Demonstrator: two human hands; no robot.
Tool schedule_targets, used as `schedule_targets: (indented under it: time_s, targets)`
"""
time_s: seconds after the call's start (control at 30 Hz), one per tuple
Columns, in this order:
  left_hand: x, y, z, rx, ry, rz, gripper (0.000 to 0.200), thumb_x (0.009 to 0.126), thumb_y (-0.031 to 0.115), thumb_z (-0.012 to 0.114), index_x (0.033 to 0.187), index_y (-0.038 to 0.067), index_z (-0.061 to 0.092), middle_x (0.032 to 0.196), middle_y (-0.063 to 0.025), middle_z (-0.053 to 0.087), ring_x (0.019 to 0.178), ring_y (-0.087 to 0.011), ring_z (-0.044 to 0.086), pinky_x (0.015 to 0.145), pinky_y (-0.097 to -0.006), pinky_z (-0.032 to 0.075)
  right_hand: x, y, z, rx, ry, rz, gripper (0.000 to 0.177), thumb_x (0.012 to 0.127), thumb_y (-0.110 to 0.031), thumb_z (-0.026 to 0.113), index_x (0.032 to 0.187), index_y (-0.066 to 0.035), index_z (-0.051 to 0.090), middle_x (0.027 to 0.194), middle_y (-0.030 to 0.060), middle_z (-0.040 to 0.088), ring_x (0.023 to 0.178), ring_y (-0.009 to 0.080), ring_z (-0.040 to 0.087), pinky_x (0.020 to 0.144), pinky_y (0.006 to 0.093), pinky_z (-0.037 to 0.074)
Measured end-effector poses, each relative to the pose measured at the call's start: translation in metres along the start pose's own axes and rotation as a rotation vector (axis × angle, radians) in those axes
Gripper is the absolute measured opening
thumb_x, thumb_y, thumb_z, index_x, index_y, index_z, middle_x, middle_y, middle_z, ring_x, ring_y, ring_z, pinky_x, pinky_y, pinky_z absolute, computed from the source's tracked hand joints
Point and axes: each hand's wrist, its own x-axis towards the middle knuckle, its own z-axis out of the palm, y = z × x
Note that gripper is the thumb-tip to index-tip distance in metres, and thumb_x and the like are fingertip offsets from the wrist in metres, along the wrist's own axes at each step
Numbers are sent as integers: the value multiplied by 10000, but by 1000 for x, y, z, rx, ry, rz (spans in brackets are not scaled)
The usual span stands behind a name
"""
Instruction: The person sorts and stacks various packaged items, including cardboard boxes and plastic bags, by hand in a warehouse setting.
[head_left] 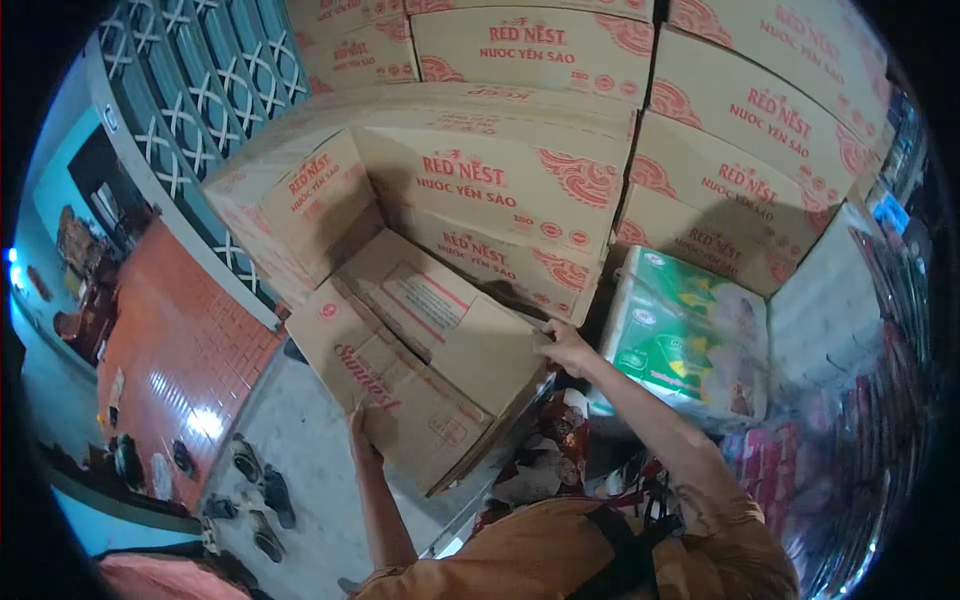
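Note:
A brown cardboard box [420, 370] with red "Sunnest" lettering and a printed label sits tilted in front of me. Its top panels meet unevenly along a dark gap. At the near left edge, my left hand [364, 438] grips the box, its fingers partly hidden against the side. My right hand [568, 350] has its fingers bent around the right corner. Just right of that hand lies a green and white plastic-wrapped pack [685, 335].
Stacked "Red Nest" cartons [480, 180] rise behind the box and to the right. A folding metal gate [200, 90] stands left, beside a red tiled floor [190, 310]. Several shoes [265, 490] lie on the grey floor. Plastic-wrapped goods [810, 470] fill the right side.

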Motion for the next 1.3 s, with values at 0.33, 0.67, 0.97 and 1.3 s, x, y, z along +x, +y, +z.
schedule_targets:
  time_s: [0.33,0.67,0.97,1.3]
  targets:
    - [-27,5,-75,77,-57,-3,303,809,330,452,869,61,575,728,-29,564,656,-145,538,605,-268,437,-83,-54,8,-165,48,-325,304,675,-172,664,838,-11,463,772,137,535,729,215,539,641,322,419]
    - [-61,48,58,97,7,329,413,810,391,429,975,32,549,895,-86,555,814,-216,532,724,-324,437,-162,-141,-74,-44,132,-469,213,740,-96,612,843,-28,439,767,124,516,702,194,531,626,304,422]
    - [-59,71,216,391,-213,521,542,830,425,356,1124,-21,446,1071,-163,497,959,-283,496,800,-413,418,-246,-128,-155,411,612,-711,162,759,-56,590,861,-16,470,946,73,523,866,112,492,734,261,414]
    - [-116,-23,416,73,-880,18,401,871,267,368,1158,-7,419,1074,-120,516,962,-210,517,842,-320,404,-369,-75,-214,205,1301,-501,206,753,-24,550,939,14,470,1026,117,537,839,123,502,722,254,409]
